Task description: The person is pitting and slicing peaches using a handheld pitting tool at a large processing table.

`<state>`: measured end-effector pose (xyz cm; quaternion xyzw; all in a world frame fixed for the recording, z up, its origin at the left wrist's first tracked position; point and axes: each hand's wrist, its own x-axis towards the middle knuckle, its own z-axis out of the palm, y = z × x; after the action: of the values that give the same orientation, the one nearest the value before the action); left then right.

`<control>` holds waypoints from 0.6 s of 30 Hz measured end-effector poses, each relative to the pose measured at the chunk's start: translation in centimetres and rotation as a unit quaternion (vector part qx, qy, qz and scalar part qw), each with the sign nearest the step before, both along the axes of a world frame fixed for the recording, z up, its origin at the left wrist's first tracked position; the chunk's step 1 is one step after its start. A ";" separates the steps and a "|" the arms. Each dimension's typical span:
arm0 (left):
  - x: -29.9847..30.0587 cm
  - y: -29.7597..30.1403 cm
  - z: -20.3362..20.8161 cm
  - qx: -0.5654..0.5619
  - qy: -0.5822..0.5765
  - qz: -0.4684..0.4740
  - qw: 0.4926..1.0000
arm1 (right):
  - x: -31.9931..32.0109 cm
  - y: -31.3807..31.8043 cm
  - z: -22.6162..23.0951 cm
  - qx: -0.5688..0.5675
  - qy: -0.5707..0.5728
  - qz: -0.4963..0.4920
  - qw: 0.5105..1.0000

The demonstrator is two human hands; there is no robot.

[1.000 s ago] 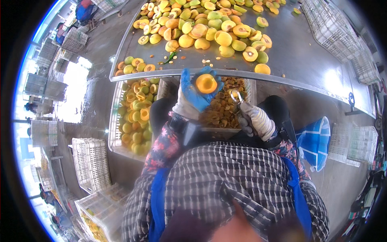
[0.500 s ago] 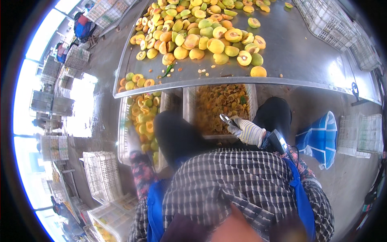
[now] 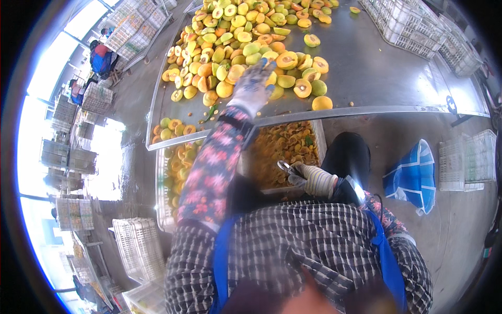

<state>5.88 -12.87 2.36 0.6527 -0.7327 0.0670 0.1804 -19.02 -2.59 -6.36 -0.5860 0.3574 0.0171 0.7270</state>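
I see the left hand (image 3: 254,83), gloved, stretched over the fruit pile (image 3: 235,47) on the steel tabletop (image 3: 376,73), fingers spread apart above a halved fruit (image 3: 287,60) and not closed on anything. The right hand (image 3: 308,178) is clamped on a small metal pitting tool (image 3: 284,166) over the crate of pits (image 3: 285,146). I judge the fruit light, soft-fleshed and wet — liable to slip and bruise — so best cupped around the rounded skin side.

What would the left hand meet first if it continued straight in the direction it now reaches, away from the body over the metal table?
Probably the heap of halved and whole yellow fruit: the gloved left hand already hovers at its near edge, fingers pointing into it. Depth is unclear, so whether it touches a fruit cannot be told.
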 end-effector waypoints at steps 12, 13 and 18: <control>0.0 0.7 -3.1 0.025 0.810 -0.007 0.586 | -2.6 -1.2 1.8 -0.175 -0.132 -0.061 0.974; -0.1 3.1 -2.8 -0.023 0.697 -0.009 0.717 | -1.6 -1.2 1.8 -0.133 -0.210 -0.100 0.963; -3.6 11.2 -0.6 -0.112 0.394 -0.089 0.908 | 1.6 -2.7 6.4 -0.338 -0.177 -0.082 0.921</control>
<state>2.27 -1.62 1.81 0.5338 -0.6448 -0.1300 0.5314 -17.39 -5.26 0.06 -0.7590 0.2547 -0.2686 0.5357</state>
